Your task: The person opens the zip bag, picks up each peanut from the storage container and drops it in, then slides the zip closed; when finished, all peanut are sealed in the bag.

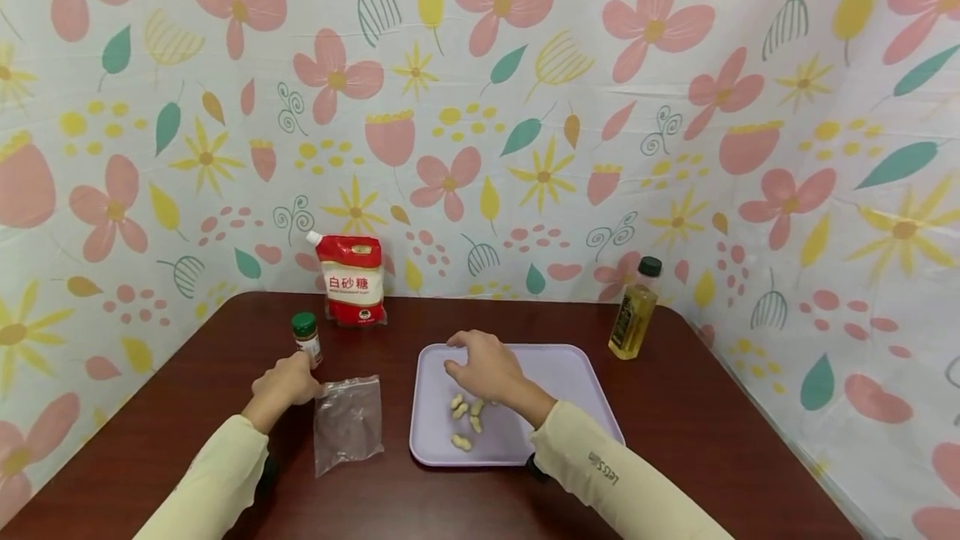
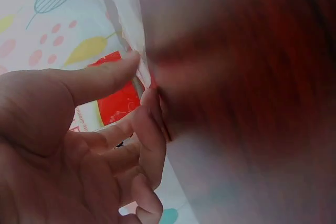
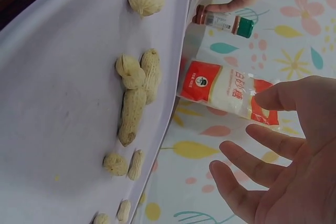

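My left hand point(image 1: 288, 382) pinches the upper left corner of a clear plastic zip bag point(image 1: 347, 423) at the table's left. The bag looks flat. In the left wrist view, thumb and index finger meet at the edge of its film, while the other fingers curl loosely. Over a pale purple tray point(image 1: 558, 382) hovers my right hand point(image 1: 487, 367), thumb and fingers spread with nothing between them. Several unshelled peanuts point(image 1: 461, 442) lie on the tray below it. They show larger in the right wrist view, where one peanut point(image 3: 146, 1) sits apart from a small cluster point(image 3: 134, 111).
Just beyond my left hand stands a small green-capped jar point(image 1: 305, 332). A red and white sugar pouch point(image 1: 354, 282) is upright at the back. A bottle of yellow oil point(image 1: 634, 315) stands back right. The dark table point(image 1: 420, 498) meets a flower-print cloth point(image 1: 480, 190).
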Action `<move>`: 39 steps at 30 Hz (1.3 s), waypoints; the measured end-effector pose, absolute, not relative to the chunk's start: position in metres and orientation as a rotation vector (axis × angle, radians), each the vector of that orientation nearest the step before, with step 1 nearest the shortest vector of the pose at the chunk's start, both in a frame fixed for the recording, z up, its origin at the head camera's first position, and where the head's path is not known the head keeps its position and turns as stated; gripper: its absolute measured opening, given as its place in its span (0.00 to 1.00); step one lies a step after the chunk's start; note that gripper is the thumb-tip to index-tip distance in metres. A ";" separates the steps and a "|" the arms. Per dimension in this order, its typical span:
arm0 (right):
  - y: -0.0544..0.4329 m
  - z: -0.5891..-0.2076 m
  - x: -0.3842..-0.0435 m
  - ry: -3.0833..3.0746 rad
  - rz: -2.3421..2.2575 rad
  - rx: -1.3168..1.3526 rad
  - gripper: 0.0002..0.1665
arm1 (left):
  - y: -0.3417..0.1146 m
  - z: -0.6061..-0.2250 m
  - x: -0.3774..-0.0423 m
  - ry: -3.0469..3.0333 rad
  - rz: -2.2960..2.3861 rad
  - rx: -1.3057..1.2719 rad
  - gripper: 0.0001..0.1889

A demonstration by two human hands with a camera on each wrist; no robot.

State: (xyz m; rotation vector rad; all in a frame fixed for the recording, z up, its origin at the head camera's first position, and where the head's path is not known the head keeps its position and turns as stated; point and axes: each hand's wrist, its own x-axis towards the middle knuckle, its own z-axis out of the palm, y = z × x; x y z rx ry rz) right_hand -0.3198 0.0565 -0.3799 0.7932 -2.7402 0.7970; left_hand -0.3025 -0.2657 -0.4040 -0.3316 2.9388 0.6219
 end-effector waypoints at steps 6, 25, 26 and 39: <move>0.058 -0.380 -0.321 -2.737 0.788 0.781 0.17 | -0.261 -0.406 -0.305 2.925 0.600 -0.353 0.24; 0.065 -0.381 -0.321 -2.754 0.800 0.765 0.17 | -0.259 -0.401 -0.301 2.927 0.753 -0.117 0.06; 0.065 -0.381 -0.321 -2.755 0.802 0.764 0.17 | -0.257 -0.399 -0.300 2.935 0.767 -0.092 0.06; 0.073 -0.378 -0.319 -2.743 0.849 0.788 0.16 | -0.232 -0.371 -0.281 3.025 1.015 0.267 0.04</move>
